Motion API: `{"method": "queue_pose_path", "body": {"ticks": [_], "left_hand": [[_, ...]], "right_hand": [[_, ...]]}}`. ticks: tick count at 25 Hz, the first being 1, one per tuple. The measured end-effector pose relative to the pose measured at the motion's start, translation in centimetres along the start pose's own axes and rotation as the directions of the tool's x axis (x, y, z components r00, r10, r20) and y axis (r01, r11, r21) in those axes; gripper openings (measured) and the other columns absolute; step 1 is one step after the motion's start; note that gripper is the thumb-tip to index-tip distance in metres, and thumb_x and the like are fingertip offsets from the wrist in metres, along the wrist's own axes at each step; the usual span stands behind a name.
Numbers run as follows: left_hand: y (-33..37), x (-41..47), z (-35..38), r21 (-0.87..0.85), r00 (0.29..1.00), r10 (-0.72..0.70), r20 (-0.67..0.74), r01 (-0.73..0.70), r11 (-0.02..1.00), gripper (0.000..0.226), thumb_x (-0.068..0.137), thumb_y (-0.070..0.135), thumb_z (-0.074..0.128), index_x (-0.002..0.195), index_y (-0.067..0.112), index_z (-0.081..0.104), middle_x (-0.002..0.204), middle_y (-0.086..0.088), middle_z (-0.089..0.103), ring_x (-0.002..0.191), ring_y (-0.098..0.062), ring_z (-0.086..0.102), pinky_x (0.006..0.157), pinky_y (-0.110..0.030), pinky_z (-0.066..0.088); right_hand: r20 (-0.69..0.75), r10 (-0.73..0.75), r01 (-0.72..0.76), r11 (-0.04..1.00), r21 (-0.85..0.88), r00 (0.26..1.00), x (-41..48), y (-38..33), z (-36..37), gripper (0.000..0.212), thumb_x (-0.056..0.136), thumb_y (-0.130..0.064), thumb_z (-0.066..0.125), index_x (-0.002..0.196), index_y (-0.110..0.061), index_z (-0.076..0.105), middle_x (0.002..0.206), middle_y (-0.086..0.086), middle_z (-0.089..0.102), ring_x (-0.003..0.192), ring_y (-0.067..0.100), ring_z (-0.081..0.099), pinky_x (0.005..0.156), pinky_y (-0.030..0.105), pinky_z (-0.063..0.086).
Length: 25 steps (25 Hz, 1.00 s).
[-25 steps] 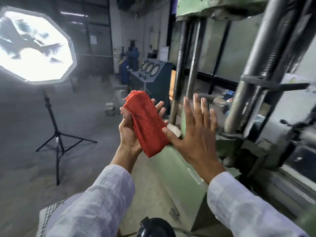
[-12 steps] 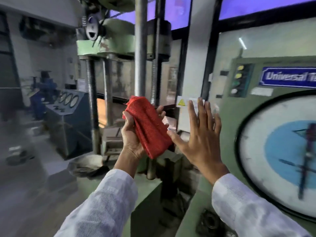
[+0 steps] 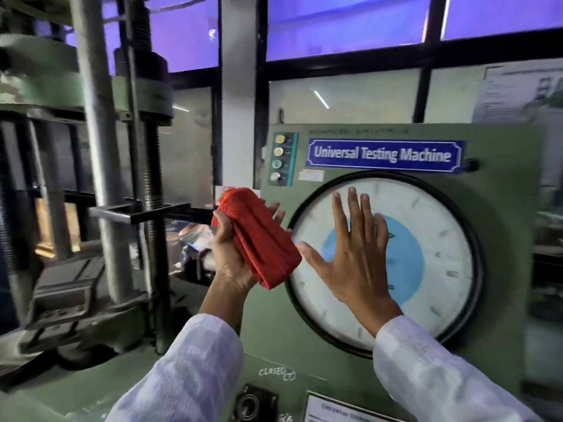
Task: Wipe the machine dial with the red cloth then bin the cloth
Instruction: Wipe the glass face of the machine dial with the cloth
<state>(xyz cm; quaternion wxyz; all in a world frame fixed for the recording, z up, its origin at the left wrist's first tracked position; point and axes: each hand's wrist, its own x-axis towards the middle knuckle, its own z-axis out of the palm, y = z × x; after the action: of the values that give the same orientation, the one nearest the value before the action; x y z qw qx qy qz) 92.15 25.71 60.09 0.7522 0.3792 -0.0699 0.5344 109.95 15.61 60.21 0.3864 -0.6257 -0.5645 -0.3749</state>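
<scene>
A folded red cloth (image 3: pixel 259 240) lies in my left hand (image 3: pixel 231 254), which grips it from the left at chest height. The machine dial (image 3: pixel 432 257) is a large round white face with a blue centre and a black rim, set in a green panel. It fills the right middle of the view. My right hand (image 3: pixel 353 254) is held flat with fingers spread in front of the dial's left half, its thumb close to the cloth. Whether the palm touches the glass I cannot tell. No bin is in view.
A blue "Universal Testing Machine" plate (image 3: pixel 384 155) and a column of round buttons (image 3: pixel 278 158) sit above the dial. Steel columns and a threaded screw (image 3: pixel 152 184) of the green press frame stand to the left. A black knob (image 3: pixel 254 403) is low on the panel.
My view has swung right, from the workshop floor and lamp past the press columns to the dial panel. Both hands keep the same pose, the cloth still in the left.
</scene>
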Motion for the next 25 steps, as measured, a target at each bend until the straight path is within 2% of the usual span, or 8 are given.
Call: {"method": "queue_pose_path", "body": {"ticks": [6, 10, 15, 17, 19, 21, 23, 25], "left_hand": [[-7.9, 5.6, 1.4, 0.017, 0.987, -0.087, -0.139, 0.090, 0.996, 0.079, 0.095, 0.071, 0.044, 0.133, 0.005, 0.065, 0.157, -0.024, 0.051, 0.147, -0.041, 0.048, 0.122, -0.067, 0.031], [-11.5, 9.7, 0.9, 0.015, 0.937, -0.002, -0.350, 0.008, 1.000, 0.067, 0.101, 0.063, 0.046, 0.090, 0.007, 0.080, 0.096, -0.015, 0.072, 0.090, -0.036, 0.070, 0.090, -0.053, 0.051], [-15.7, 16.5, 0.2, 0.137, 0.837, 0.112, -0.536, -0.045, 0.990, 0.027, 0.100, 0.047, 0.064, 0.089, 0.021, 0.065, 0.069, 0.008, 0.058, 0.070, -0.014, 0.057, 0.077, -0.033, 0.043], [-17.7, 19.0, -0.9, 0.262, 0.779, 0.159, -0.607, 0.007, 0.965, 0.020, 0.096, 0.046, 0.064, 0.099, 0.026, 0.066, 0.078, 0.012, 0.065, 0.081, -0.012, 0.062, 0.086, -0.033, 0.043], [-19.4, 20.8, -2.4, 0.606, 0.738, 0.374, -0.562, 0.060, 0.793, 0.046, 0.091, 0.045, 0.053, 0.131, 0.024, 0.059, 0.118, 0.003, 0.070, 0.117, -0.025, 0.061, 0.103, -0.040, 0.040], [-21.8, 22.3, -4.3, 0.916, 0.788, 0.542, -0.293, 0.069, 0.394, 0.085, 0.087, 0.043, 0.043, 0.164, 0.015, 0.026, 0.169, -0.011, 0.035, 0.155, -0.028, 0.033, 0.128, -0.044, 0.021], [-23.8, 23.1, -6.3, 0.997, 0.822, 0.569, 0.026, -0.060, 0.041, 0.095, 0.089, 0.042, 0.044, 0.168, 0.011, 0.003, 0.178, -0.011, 0.003, 0.165, -0.024, 0.005, 0.133, -0.040, 0.001], [-24.7, 23.7, -8.1, 0.964, 0.797, 0.547, 0.257, -0.176, -0.197, 0.090, 0.097, 0.045, 0.046, 0.168, 0.012, 0.002, 0.178, -0.009, 0.000, 0.165, -0.022, -0.003, 0.133, -0.038, -0.003]], "right_hand": [[-0.024, 0.136, -0.137, 0.985, -0.101, 0.990, -0.6, 9.2, 0.9, 0.101, 0.094, -0.080, 0.043, 0.171, -0.018, 0.021, 0.180, 0.012, 0.016, 0.167, 0.033, 0.016, 0.131, 0.057, 0.019], [-0.015, 0.214, -0.213, 0.958, -0.190, 0.977, -0.7, 14.6, 3.4, 0.102, 0.095, -0.078, 0.044, 0.172, -0.018, 0.017, 0.181, 0.011, 0.011, 0.168, 0.032, 0.012, 0.133, 0.056, 0.016], [-0.041, 0.298, -0.298, 0.914, -0.274, 0.954, -0.4, 20.7, 8.3, 0.104, 0.095, -0.082, 0.039, 0.173, -0.019, 0.010, 0.182, 0.010, 0.004, 0.169, 0.031, 0.005, 0.133, 0.056, 0.015], [-0.065, 0.356, -0.359, 0.886, -0.292, 0.932, -0.7, 22.7, 10.6, 0.105, 0.094, -0.082, 0.041, 0.173, -0.019, 0.011, 0.182, 0.011, 0.004, 0.169, 0.032, 0.006, 0.132, 0.059, 0.019], [-0.076, 0.392, -0.395, 0.863, -0.315, 0.917, -1.3, 24.4, 12.5, 0.107, 0.093, -0.083, 0.042, 0.173, -0.018, 0.013, 0.182, 0.012, 0.006, 0.169, 0.033, 0.008, 0.130, 0.060, 0.021], [-0.076, 0.418, -0.418, 0.842, -0.341, 0.905, -2.2, 26.3, 14.6, 0.108, 0.092, -0.085, 0.040, 0.173, -0.018, 0.014, 0.182, 0.013, 0.006, 0.168, 0.035, 0.009, 0.130, 0.061, 0.021], [-0.080, 0.454, -0.454, 0.829, -0.328, 0.887, -3.3, 28.1, 16.0, 0.108, 0.092, -0.086, 0.037, 0.172, -0.018, 0.016, 0.181, 0.014, 0.008, 0.168, 0.037, 0.010, 0.130, 0.063, 0.023], [-0.090, 0.466, -0.469, 0.825, -0.316, 0.880, -4.6, 29.8, 17.1, 0.107, 0.092, -0.086, 0.036, 0.172, -0.016, 0.018, 0.181, 0.014, 0.009, 0.167, 0.039, 0.011, 0.129, 0.066, 0.024]]}}
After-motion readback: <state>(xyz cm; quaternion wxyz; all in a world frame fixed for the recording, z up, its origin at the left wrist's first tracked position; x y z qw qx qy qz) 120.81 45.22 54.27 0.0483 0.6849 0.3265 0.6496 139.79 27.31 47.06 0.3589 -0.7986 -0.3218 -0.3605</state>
